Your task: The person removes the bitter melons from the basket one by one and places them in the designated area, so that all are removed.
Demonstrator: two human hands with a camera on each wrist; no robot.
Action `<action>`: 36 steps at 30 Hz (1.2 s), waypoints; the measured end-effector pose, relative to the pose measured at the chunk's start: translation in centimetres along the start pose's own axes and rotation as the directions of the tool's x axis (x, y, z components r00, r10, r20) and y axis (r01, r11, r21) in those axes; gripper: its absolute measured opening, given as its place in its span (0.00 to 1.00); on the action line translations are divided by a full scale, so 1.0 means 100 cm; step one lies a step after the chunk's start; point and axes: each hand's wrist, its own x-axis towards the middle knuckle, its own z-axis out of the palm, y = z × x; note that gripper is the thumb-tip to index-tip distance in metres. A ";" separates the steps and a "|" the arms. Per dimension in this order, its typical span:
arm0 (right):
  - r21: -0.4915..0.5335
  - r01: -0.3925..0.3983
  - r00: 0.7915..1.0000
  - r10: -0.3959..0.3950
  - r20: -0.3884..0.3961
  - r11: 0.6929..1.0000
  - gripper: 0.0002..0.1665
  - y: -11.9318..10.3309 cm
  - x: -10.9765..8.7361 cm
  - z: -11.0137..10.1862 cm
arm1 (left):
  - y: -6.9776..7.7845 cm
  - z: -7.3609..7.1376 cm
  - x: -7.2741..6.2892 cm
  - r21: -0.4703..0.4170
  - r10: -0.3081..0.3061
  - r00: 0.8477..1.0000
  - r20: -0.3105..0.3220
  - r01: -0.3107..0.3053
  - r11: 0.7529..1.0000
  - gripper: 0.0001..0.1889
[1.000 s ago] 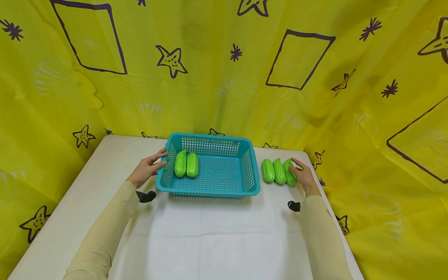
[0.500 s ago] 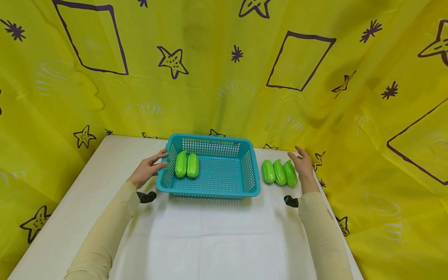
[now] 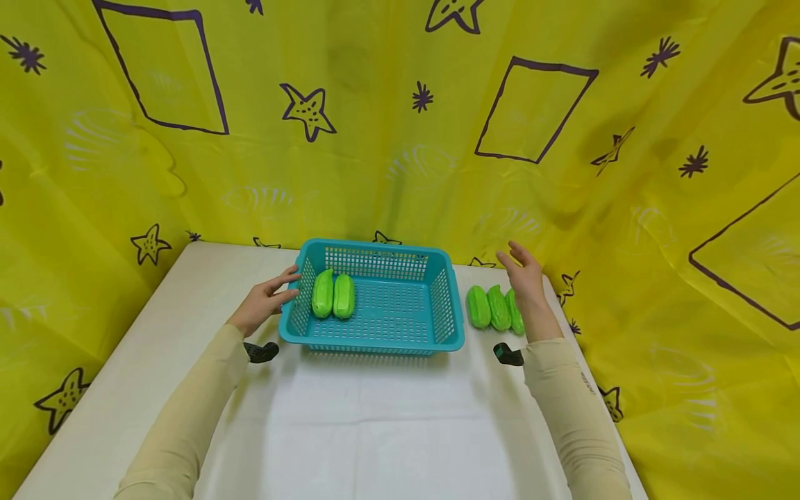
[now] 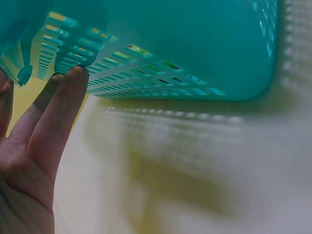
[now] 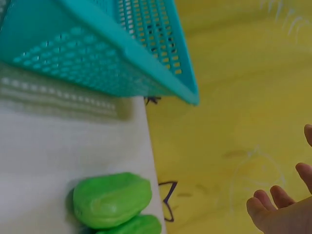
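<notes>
The teal plastic basket point(image 3: 394, 347) stands on the white-covered table with two elongated bright green gourds point(image 3: 344, 296) lying side by side at its left end. My left hand point(image 3: 259, 305) is at the basket's left side. In the left wrist view its extended fingers point(image 4: 61, 112) rest against the perforated outer wall. To the right of the basket, three similar green gourds point(image 3: 478, 307) lie in a row. My right hand point(image 3: 527, 281) is raised over the rightmost one, partly hiding it. Its fingers point(image 5: 280, 197) are loosely bent and hold nothing.
A yellow curtain point(image 3: 375, 180) with dark star and frame drawings hangs behind the table and along both sides. The white table point(image 3: 375, 430) extends in front of the basket. Dark devices point(image 3: 507, 354) are worn at both wrists.
My right hand has let go of the rightmost green gourd, lifted, and moved away and slightly left above the row. The left hand and basket have stayed in place.
</notes>
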 end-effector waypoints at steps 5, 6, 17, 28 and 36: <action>0.006 0.037 0.998 -0.038 0.047 0.999 0.37 -0.011 -0.004 0.015 | 0.001 0.000 -0.001 0.003 0.006 1.000 0.000 -0.006 1.000 0.30; 0.007 0.044 0.997 -0.044 0.057 0.999 0.37 -0.013 -0.005 0.018 | 0.001 0.000 -0.001 0.004 0.009 1.000 0.001 -0.009 1.000 0.30; 0.031 0.067 0.963 -0.073 0.259 0.997 0.34 -0.035 -0.031 0.072 | 0.002 -0.004 0.001 0.024 0.012 1.000 0.008 -0.012 1.000 0.31; -0.016 0.076 0.935 -0.066 0.347 0.997 0.34 -0.028 -0.041 0.127 | 0.001 -0.001 0.000 0.004 0.013 1.000 0.007 -0.013 1.000 0.30; -0.030 0.071 0.908 -0.052 0.415 0.997 0.36 -0.021 -0.032 0.159 | 0.000 0.000 0.000 0.011 0.004 1.000 -0.006 -0.004 1.000 0.30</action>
